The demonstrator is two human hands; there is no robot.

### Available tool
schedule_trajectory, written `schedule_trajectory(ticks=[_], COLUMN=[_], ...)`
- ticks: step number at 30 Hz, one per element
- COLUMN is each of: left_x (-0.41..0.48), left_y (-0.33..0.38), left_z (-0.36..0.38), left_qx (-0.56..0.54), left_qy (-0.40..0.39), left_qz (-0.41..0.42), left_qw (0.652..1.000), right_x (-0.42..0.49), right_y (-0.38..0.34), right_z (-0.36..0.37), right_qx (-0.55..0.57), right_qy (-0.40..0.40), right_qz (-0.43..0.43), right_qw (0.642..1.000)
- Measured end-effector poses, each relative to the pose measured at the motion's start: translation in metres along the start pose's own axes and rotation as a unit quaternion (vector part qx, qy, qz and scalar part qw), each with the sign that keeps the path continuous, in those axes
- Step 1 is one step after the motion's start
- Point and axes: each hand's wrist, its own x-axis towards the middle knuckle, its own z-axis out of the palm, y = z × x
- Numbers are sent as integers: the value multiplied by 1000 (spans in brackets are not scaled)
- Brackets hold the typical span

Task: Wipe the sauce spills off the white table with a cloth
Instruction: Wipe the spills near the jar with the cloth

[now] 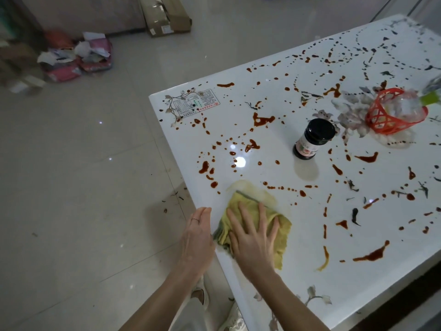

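A: Start at the far left. What's there?

B: Tiled floor (71,187). A pile of pink packets and paper (76,58) lies by the wall, and a cardboard box (167,17) sits further along.

A: Hands?

B: The left hand (198,237) is at the near-left edge of the table (274,283). Its fingers are together and nearly straight, gripping nothing, with a ring on one finger. I can't tell if it touches the edge.

A: And the cloth?

B: A yellow cloth (284,235), crumpled, lies on the table just beside that edge. The right hand (253,237) lies flat on top of it, fingers spread, pressing down rather than grasping. A pale yellowish smear (243,187) marks the table just beyond the cloth.

A: Spills?

B: Red-brown sauce spills (262,120) in dots, trails and blobs cover most of the table (it's white and glossy, with a printed flower pattern). They're thick beyond the cloth and to its right.

A: Anything else on it?

B: A printed label (198,102) near the far-left corner. A dark jar (312,139) with a black lid stands upright mid-table, apart from the cloth. A red plastic basket (381,115) is tipped on its side to the right of the jar, with something clear inside, too blurred to name.
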Motion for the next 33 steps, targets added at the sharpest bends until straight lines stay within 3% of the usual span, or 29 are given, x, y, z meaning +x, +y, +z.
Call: schedule_trajectory(ticks=[4,12,17,20,29,31,33], left_x=[3,9,10,15,28,28,27], left_y=[0,-3,-4,-4,-11,-15,-17], left_z=[0,-4,-5,-10,-15,-13,-12], left_qx=[-8,-17,-34,-42,-40,-43,-48], left_qy=[-1,11,11,24,39,41,42], left_qz=[-5,-1,-12,-8,-9,-9,-9], left_qw=[1000,1000,999,999,998,998,998], right_x=[12,33,16,45,84,71,60], right_y=[5,2,-18,-28,-12,-20,-30], right_z=[4,2,7,10,3,5,9], right_qx=[-15,7,-13,-16,-7,-5,-5], right_qy=[-13,-8,-4,-4,-10,4,4], right_qz=[-67,76,-48,-77,106,101,36], right_qw=[998,997,999,997,994,995,999])
